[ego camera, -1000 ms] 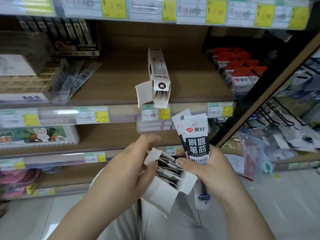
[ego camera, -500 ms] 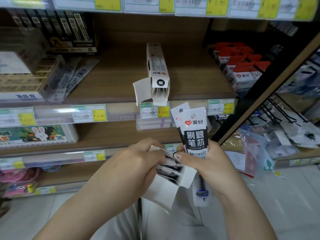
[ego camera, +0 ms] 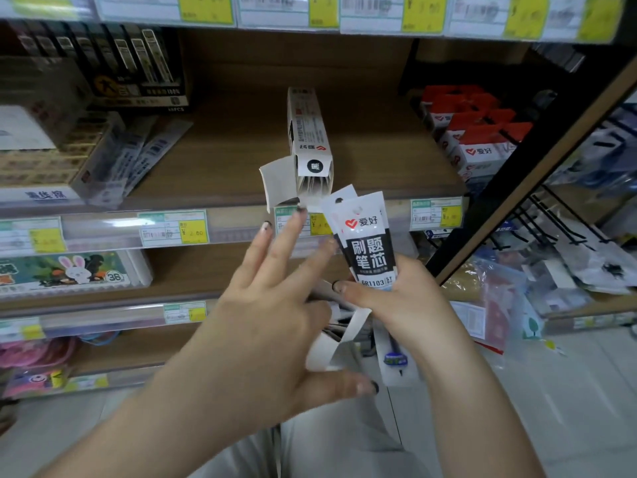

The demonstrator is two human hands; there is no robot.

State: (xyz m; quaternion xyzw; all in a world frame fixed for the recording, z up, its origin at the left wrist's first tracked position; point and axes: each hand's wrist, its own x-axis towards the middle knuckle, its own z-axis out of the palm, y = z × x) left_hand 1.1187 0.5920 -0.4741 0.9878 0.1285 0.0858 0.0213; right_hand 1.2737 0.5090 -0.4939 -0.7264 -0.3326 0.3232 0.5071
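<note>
Curled tight round the refill packs (ego camera: 368, 243), the right hand (ego camera: 406, 305) holds them standing up, with its thumb pressed across the bottom of the front pack. These packs are white on top and black in the middle, and they sit in front of the edge of the wooden shelf (ego camera: 220, 157). Just under them is a small white box (ego camera: 324, 353) with its flaps open, between the two hands. The left hand (ego camera: 275, 322) holds nothing; its fingers are spread wide and straight, and its thumb is below the box flap. I cannot tell if it touches the box. Up on the shelf lies another long box (ego camera: 308, 132), open at the front. Red-topped packs (ego camera: 479, 143) stand to its right.
</note>
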